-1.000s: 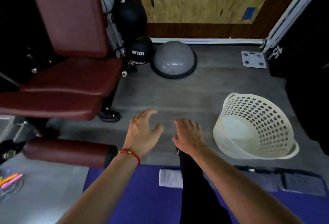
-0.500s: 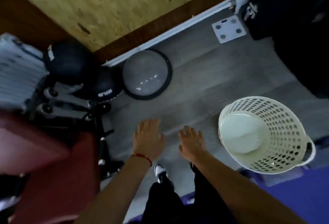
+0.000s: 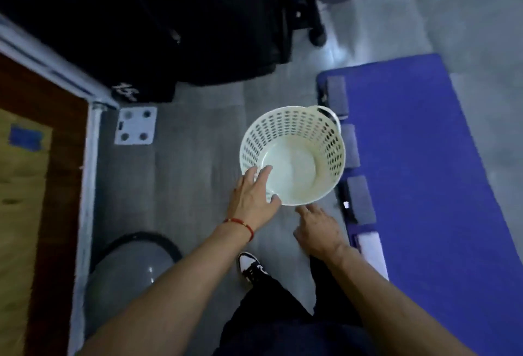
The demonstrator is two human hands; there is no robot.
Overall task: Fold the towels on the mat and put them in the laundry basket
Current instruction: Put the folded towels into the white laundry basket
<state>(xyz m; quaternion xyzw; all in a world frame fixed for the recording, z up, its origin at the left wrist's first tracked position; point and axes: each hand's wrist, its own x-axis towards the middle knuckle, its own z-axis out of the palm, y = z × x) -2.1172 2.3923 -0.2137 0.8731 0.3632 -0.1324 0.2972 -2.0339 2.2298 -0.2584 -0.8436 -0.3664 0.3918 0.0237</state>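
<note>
A cream perforated laundry basket [image 3: 328, 140] stands upright on the grey floor, with nothing inside it. My left hand [image 3: 252, 196] reaches over its near rim with spread fingers; whether it touches the rim is unclear. My right hand [image 3: 318, 228] hovers with relaxed fingers just below the basket, apart from it. Right of the basket lies a blue mat [image 3: 424, 186]. Along its left edge sit grey folded towels [image 3: 360, 200] in a row, and a white towel [image 3: 372, 254] lies nearest me.
A grey half-dome balance trainer [image 3: 133, 265] sits at lower left. A white floor plate [image 3: 135, 125] lies left of the basket. Dark gym equipment [image 3: 169, 30] fills the top. A wooden wall panel [image 3: 25, 186] runs along the left. My shoe [image 3: 250, 266] stands below my hands.
The view has swung round so the basket now lies straight ahead. Both hands have come close to it, the left one reaching its near rim.
</note>
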